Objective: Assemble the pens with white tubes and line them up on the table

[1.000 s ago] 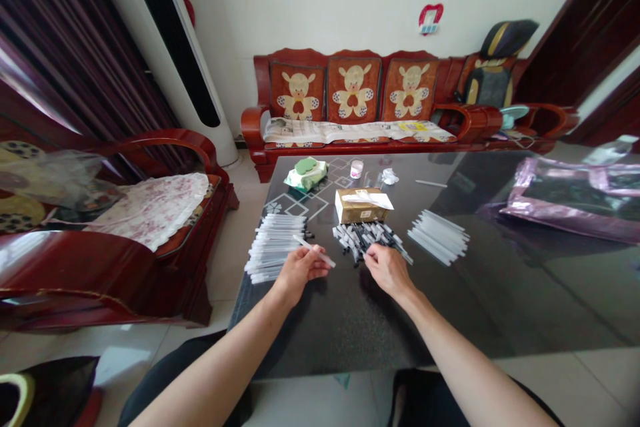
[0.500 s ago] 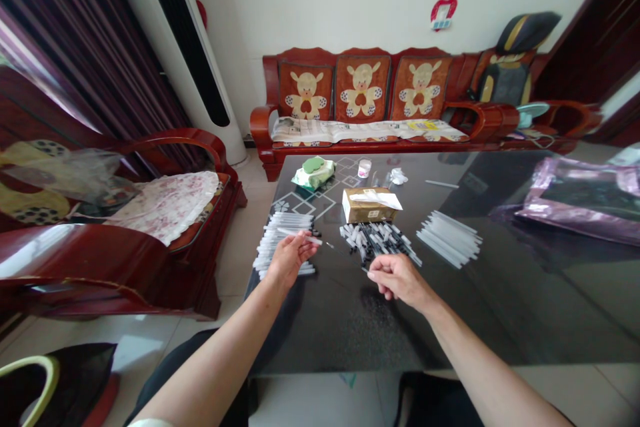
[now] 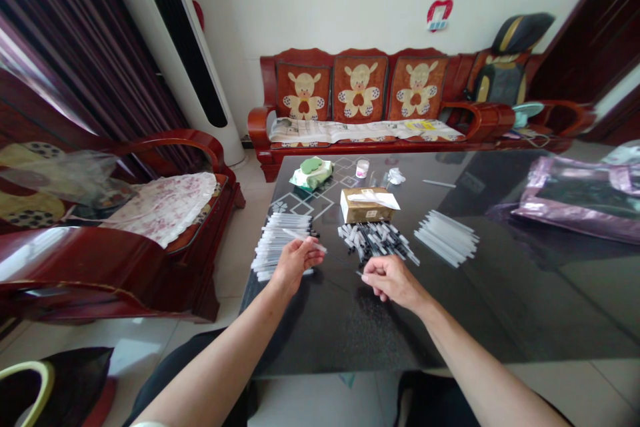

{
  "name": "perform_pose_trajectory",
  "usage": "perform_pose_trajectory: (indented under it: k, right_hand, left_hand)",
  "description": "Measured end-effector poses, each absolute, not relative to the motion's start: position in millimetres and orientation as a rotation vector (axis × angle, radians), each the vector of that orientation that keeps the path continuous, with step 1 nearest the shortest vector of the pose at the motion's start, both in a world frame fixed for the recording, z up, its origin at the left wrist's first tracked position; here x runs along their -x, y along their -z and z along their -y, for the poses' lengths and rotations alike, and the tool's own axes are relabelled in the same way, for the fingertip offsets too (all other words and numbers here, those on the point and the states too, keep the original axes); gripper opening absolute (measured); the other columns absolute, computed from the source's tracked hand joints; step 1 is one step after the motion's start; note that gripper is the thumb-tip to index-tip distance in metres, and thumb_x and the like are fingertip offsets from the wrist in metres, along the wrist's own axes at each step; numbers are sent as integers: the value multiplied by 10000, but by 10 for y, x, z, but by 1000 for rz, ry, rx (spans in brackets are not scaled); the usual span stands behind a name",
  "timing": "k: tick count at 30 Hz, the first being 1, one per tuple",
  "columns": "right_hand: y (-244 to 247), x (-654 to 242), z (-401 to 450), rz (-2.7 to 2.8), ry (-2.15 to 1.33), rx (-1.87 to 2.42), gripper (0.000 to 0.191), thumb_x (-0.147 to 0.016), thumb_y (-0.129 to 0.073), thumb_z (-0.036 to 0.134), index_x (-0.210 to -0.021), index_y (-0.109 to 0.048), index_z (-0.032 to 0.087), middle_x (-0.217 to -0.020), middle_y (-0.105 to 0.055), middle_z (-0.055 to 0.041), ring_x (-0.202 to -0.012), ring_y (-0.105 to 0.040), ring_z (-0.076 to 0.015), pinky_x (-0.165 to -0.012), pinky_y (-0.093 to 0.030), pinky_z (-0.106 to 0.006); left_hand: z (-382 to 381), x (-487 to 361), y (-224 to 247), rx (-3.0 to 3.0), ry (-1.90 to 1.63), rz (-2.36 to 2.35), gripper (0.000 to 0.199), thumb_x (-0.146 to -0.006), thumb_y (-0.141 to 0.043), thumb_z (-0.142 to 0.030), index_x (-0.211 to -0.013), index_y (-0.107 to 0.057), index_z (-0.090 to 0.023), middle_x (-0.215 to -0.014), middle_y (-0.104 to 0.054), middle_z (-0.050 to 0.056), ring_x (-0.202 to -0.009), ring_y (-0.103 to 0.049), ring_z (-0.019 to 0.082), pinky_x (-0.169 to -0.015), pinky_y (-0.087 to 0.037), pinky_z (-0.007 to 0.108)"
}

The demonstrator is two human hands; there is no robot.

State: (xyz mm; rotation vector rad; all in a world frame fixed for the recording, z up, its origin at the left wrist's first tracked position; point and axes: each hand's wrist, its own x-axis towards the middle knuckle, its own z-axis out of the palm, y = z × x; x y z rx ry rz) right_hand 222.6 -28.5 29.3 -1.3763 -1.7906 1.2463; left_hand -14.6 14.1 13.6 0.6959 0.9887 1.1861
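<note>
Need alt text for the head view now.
The left hand holds a slim whitish tube; the right hand pinches a small thin piece near a pile of black-and-whitish parts. Rows of whitish tubes flank the pile on a glossy black table.

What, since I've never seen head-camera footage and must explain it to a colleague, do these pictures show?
There is no machine here: these are a person's two bare hands. The camera is worn on that person's head, looking forward and down, so the forearms enter from the bottom.

On the dark table, a row of pale tubes lies to the left, a pile of black-and-white parts in the middle, and another bundle of pale tubes to the right. Behind the pile stands a tissue box.

The left hand holds a single pale tube. The right hand pinches a small thin piece, too small to identify.
</note>
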Motion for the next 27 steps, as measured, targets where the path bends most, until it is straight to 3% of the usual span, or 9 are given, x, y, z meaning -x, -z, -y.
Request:
perform_pose_trajectory:
  k: [27]
  right_hand:
    - [-297,-2247,290,1765,-1260,1379,190,-763,-575,327,-721,-601,143,-493,-560,25,-374,-494,-73,-355,-383,-154]
  left_hand:
    - [-149,173,-154,-702,-1145,-995,167,-791,-633,-242,-846,-593,-90,-686,-675,87,-626,-666,155,-584,-543,245]
